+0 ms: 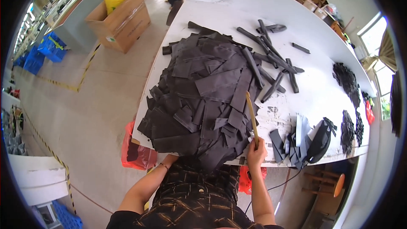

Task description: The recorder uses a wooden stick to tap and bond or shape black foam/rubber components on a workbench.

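Note:
A large heap of flat black fabric strips [199, 89] covers the near left of the white table [313, 76], and some hang over its front edge. My right hand [257, 152] is closed around the lower end of a thin yellowish wooden stick [251, 112]. The stick points away from me, along the heap's right side. At the front edge, by the heap's lower left, is my left hand [170, 160]. Its fingers are largely hidden, so whether it grips a strip cannot be seen. Several rolled black tubes [271, 51] lie crossed beyond the heap.
Grey and black scraps [296, 142] lie right of my right hand, beside a dark bundle [322, 142]. Black piles [347, 82] sit at the far right. Red plastic bags [137, 148] hang below the table edge. A cardboard box [121, 21] stands on the floor, left.

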`<move>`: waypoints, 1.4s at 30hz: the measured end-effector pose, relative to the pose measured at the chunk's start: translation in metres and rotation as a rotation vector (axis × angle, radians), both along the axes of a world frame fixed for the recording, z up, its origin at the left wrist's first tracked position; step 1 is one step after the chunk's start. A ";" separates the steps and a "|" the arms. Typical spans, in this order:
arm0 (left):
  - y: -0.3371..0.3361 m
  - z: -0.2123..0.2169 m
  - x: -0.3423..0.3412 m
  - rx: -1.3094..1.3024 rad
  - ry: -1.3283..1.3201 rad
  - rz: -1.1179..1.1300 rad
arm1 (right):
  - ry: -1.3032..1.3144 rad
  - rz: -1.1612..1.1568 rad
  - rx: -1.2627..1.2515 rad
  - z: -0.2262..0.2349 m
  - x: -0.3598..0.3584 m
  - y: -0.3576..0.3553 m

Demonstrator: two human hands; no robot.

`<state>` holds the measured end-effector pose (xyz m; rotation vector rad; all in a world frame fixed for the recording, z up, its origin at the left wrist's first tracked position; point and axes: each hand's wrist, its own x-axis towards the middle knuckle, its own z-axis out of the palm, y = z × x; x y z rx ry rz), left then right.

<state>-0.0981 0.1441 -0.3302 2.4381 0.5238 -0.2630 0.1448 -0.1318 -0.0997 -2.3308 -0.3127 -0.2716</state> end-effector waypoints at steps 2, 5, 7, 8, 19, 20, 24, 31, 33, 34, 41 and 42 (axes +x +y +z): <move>0.003 -0.002 0.004 0.012 -0.026 -0.018 | -0.011 0.000 -0.037 0.001 0.000 -0.001; 0.004 -0.004 0.012 0.020 -0.063 -0.036 | 0.031 0.020 -0.037 0.001 0.001 -0.003; 0.005 -0.007 0.018 0.021 -0.092 -0.040 | 0.007 0.038 0.012 -0.001 0.000 -0.004; 0.006 -0.009 0.020 0.026 -0.108 -0.037 | 0.038 0.039 0.040 -0.002 -0.001 -0.005; 0.011 -0.088 0.036 0.917 -0.306 -0.417 | -0.092 0.003 0.020 -0.006 -0.004 -0.005; 0.014 -0.092 0.038 1.361 -0.394 -0.400 | -0.059 0.003 0.017 -0.006 -0.004 -0.005; 0.015 -0.065 0.042 -0.204 -0.283 -0.119 | -0.094 0.036 0.028 -0.008 -0.005 -0.007; -0.001 0.026 0.039 0.376 -0.260 -0.269 | -0.116 0.044 0.030 -0.007 -0.007 -0.006; -0.002 0.014 0.037 0.278 -0.251 -0.203 | -0.100 0.033 -0.010 -0.006 -0.008 -0.005; 0.000 0.002 0.037 0.241 -0.270 -0.170 | -0.101 0.033 -0.019 -0.006 -0.009 -0.005; 0.016 -0.101 0.025 -1.025 0.151 0.598 | -0.062 0.021 -0.020 -0.009 -0.007 -0.006; 0.014 -0.109 0.020 -0.935 0.080 0.545 | -0.068 0.025 -0.019 -0.010 -0.006 -0.007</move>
